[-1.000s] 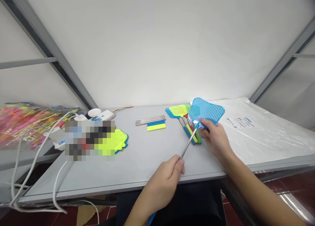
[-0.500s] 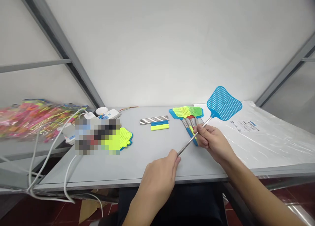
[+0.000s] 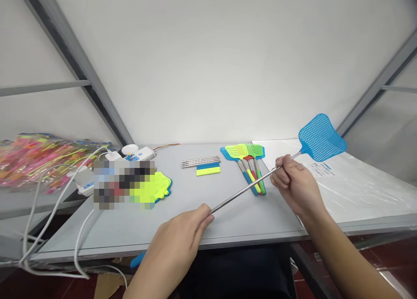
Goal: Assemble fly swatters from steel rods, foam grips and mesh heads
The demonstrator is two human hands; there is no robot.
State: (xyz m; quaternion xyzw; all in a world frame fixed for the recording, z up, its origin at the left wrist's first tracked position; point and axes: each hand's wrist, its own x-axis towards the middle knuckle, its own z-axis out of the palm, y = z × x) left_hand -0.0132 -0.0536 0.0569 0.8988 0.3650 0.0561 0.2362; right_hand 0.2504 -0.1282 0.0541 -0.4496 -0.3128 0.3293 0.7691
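I hold a fly swatter with a blue mesh head [image 3: 321, 137] and a long telescopic metal rod [image 3: 243, 190] above the grey table [image 3: 182, 212]. My left hand [image 3: 177, 238] grips the handle end, whose blue grip pokes out below the fist. My right hand [image 3: 295, 184] pinches the rod near the head. The rod is stretched long between both hands, slanting up to the right.
A bunch of finished swatters [image 3: 249, 164] lies behind the rod. Metal rods and blue and yellow grips [image 3: 203, 165] lie mid-table. Yellow swatter heads [image 3: 156, 186], a power strip [image 3: 138, 153], white cables [image 3: 48, 221], a bag of colourful swatters [image 3: 35, 156] left; plastic sheets [image 3: 358, 182] right.
The rod has been pulled out much longer. My left hand moved left and down, my right hand moved right, and the blue head swung further right.
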